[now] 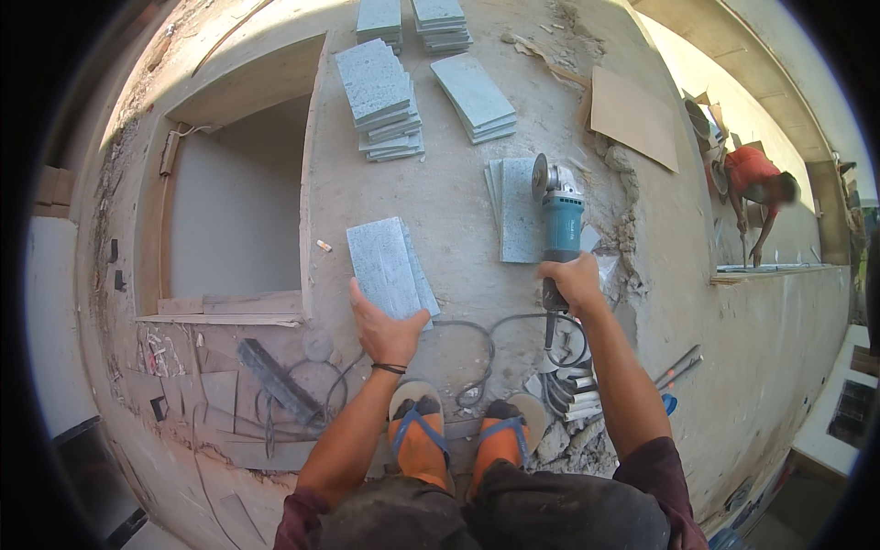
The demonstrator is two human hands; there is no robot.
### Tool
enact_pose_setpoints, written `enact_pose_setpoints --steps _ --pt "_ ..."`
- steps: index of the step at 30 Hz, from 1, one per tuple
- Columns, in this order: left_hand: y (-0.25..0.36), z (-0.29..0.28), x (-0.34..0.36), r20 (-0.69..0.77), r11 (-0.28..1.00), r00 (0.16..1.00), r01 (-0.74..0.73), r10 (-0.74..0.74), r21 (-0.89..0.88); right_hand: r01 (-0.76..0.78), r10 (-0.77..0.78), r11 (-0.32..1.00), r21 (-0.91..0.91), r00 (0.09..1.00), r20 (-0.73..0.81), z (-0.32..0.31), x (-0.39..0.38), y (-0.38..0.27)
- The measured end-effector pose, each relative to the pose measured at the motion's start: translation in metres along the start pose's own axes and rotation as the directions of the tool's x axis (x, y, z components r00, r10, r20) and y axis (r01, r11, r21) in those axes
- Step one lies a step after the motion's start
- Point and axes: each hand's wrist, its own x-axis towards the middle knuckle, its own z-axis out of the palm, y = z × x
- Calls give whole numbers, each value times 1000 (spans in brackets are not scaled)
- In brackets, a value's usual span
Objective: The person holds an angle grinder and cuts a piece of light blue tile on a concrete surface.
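Note:
My left hand (390,332) spans the near end of a pale grey speckled stone tile (380,261), fingers along its left edge and thumb at its right near corner. Another tile (417,266) lies partly under it, turned slightly. My right hand (574,280) is wrapped round the rear grip of a teal angle grinder (563,225). The grinder's cutting disc (539,178) points away from me, beside a few overlapping tiles (520,211). Its black cord (490,344) loops over the ground near my feet.
Tile stacks (380,92) stand ahead, with more tiles (472,96) to their right. A recessed opening (243,202) lies left. Cardboard (632,119) and broken rubble (623,192) are at right. A dark metal bar (280,380) lies near left. Another person (756,179) bends down at far right.

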Motion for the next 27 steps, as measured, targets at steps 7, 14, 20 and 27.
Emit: enact_pose_setpoints --steps 7,14,20,27 --pt "-20 6 -6 29 998 999 44 -46 46 32 -33 999 -19 998 -50 5 5 -5" --pt "-24 17 -8 50 999 998 30 -31 27 -15 15 1000 -9 998 -65 6 15 1" --pt "-29 22 -8 59 999 998 24 -27 43 -26 25 1000 -17 997 -68 9 18 3" --pt "-22 23 -9 110 998 992 53 -54 16 -19 18 1000 -8 998 -60 9 18 2"
